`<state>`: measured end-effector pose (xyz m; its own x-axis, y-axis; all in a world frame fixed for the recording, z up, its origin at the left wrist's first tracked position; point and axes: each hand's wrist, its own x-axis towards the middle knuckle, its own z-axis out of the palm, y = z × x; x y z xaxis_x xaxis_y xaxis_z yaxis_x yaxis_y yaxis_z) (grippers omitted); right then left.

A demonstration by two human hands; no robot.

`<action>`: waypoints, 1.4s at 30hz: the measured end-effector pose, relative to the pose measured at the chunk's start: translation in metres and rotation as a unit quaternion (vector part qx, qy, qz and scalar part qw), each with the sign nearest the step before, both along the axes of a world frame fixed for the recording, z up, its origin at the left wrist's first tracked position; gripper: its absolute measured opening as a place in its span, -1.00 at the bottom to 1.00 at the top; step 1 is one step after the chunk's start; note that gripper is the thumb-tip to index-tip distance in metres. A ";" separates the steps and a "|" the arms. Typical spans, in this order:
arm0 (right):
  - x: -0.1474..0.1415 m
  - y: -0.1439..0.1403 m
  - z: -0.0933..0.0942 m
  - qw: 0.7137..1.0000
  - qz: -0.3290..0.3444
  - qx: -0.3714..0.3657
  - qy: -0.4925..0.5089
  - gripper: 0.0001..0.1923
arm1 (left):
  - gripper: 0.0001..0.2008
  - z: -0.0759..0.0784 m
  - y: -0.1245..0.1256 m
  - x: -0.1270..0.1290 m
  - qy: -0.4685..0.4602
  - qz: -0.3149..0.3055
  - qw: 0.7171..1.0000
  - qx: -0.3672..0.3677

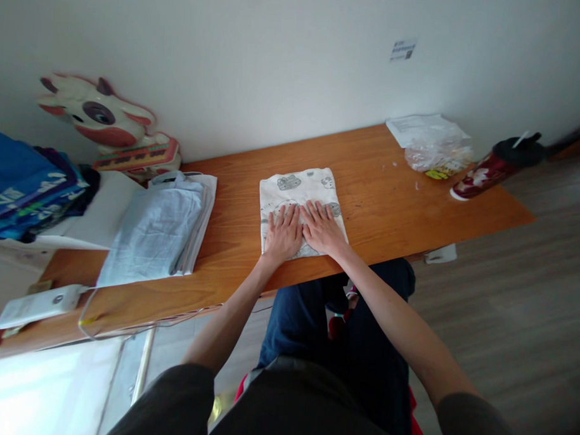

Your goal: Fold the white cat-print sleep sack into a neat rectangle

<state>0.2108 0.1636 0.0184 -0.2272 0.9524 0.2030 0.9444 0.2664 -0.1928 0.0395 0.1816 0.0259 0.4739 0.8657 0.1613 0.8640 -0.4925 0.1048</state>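
A white folded cloth point(298, 181) with grey printed figures lies flat on the wooden table point(237, 222), close to its front edge. My left hand point(284, 233) presses palm down on the cloth's lower left part, fingers stretched out. Beside it, my right hand point(322, 228) rests flat on the lower right part, its fingers also extended. The two hands are side by side near the middle of the cloth. Some of the print under them is hidden.
On the left lie a folded light-blue garment point(157, 219), a cow-shaped toy keyboard point(107, 122), a blue bag point(25, 183) and a white power bank point(39, 305) with a cable. To the right stand a dark red tumbler point(486, 170) and a clear plastic bag point(435, 149).
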 end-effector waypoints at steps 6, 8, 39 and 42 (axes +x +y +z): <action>-0.001 -0.002 -0.001 1.000 -0.005 0.000 0.000 -0.31 | -0.35 0.000 -0.004 0.001 -0.002 0.006 1.000 -0.008; -0.001 -0.003 -0.001 1.000 -0.004 -0.003 0.001 -0.30 | -0.35 0.001 -0.005 0.001 0.000 0.007 1.000 -0.009; 0.002 -0.006 0.008 0.992 -0.116 0.015 0.042 -0.29 | -0.30 0.005 -0.007 0.001 -0.036 0.072 0.996 -0.030; 0.005 -0.003 0.003 0.991 -0.124 -0.017 0.035 -0.30 | -0.23 0.002 -0.002 -0.003 -0.061 0.097 0.993 -0.035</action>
